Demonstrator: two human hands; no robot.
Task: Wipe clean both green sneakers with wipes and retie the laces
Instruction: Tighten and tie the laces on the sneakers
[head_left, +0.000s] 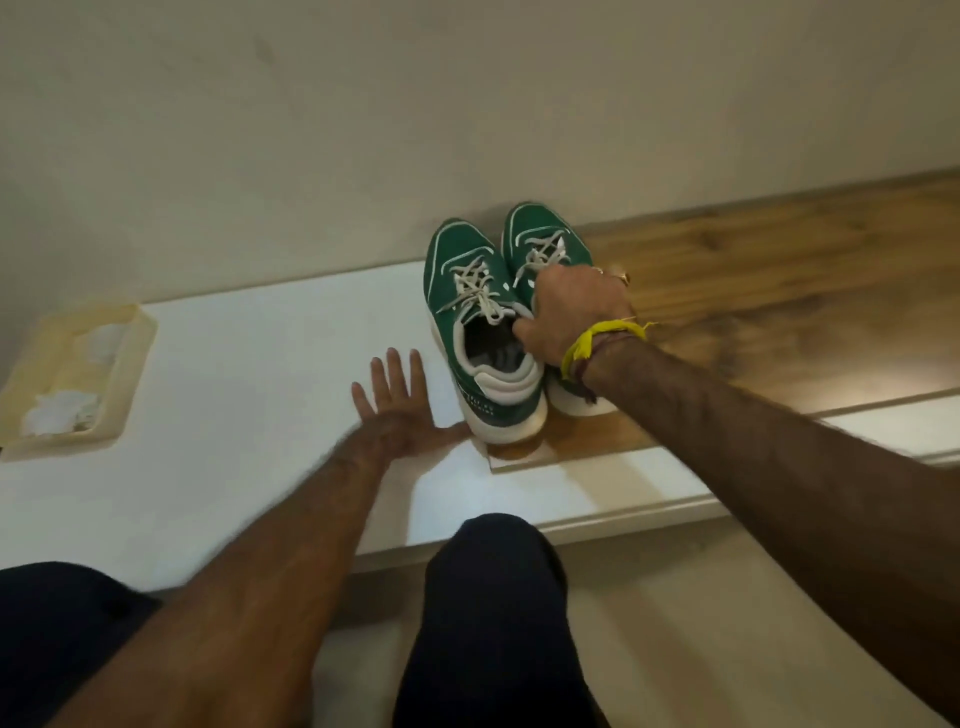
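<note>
Two green sneakers (485, 317) have a matt, suede-like cloth upper, off-white woven laces (475, 288), smooth pale rubbery soles and a soft grey fabric lining. They stand on a wood-grain board (779, 291) with a slight sheen, which lies on a smooth, glossy white table (249, 374). Far left of the sneakers sits a cream, semi-translucent plastic tray (132, 343) holding crumpled white wipes (62, 410) that look papery, and just right of the sneakers a yellow thread band (597, 338) of frayed cloth wraps a wrist.
</note>
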